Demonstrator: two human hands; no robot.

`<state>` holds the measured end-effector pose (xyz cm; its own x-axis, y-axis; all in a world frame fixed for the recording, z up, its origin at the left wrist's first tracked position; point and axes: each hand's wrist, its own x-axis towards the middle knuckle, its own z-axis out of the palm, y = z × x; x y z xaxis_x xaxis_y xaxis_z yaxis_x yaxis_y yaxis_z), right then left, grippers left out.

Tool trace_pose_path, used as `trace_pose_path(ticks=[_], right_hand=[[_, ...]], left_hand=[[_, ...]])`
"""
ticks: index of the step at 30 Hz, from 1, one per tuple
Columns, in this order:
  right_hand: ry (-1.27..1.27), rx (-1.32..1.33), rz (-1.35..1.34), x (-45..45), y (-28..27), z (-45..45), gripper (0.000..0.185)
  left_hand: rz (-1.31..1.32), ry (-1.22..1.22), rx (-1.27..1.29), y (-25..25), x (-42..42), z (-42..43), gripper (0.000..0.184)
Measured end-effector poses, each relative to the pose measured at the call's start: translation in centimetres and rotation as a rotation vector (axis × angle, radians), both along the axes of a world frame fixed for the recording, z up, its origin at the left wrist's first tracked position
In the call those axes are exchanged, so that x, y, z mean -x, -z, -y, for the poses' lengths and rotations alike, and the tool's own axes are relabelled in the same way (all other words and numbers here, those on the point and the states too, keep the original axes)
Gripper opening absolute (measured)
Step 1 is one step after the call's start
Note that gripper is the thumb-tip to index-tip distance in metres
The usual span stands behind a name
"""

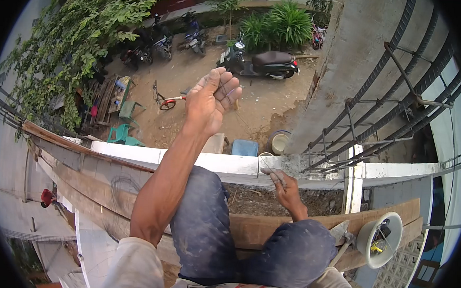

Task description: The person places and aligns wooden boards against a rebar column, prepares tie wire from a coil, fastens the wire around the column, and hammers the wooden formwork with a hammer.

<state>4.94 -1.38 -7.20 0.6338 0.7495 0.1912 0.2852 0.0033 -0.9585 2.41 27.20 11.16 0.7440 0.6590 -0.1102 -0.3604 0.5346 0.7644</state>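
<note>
My left hand is raised out past the white block wall, palm up, its fingers curled in. A faint thin line runs down from it toward the right. My right hand is low over the wall's inner edge, fingers pinched together with a thin strand at their tips. How the line passes through either hand is too fine to make out. Right of my knee, a trowel and a hammer-like tool lie beside a white bucket holding small items.
Wooden planks run under my legs. A rebar cage leans beside a concrete column at right. Loose wire lies on the left planks. Below the wall are a scooter, a blue container and green chairs.
</note>
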Motion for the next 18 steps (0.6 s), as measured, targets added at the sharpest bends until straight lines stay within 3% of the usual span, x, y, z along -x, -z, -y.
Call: trace_pose_path(ticks=[6,8,11,14,18], right_hand=[[-0.028,0.206,0.001,0.6,4.1,3.6,0.023],[-0.024,0.256,0.194,0.4,5.9,4.5,0.022],[-0.064,0.425,0.130,0.3,5.9,6.0,0.021],[-0.114,0.406,0.133,0.0,7.3,6.7,0.021],[-0.205,0.575,0.291,-0.9,12.4,8.4,0.026]], left_hand=[[-0.023,-0.032,0.006,0.1,0.4,-0.5,0.024],[0.059,-0.024,0.064,0.1,0.3,-0.8,0.025],[0.074,-0.014,0.046,0.7,0.6,-2.1,0.027],[0.161,0.054,-0.031,1.1,0.8,-2.9,0.029],[0.185,0.052,-0.076,1.3,1.0,-3.6,0.031]])
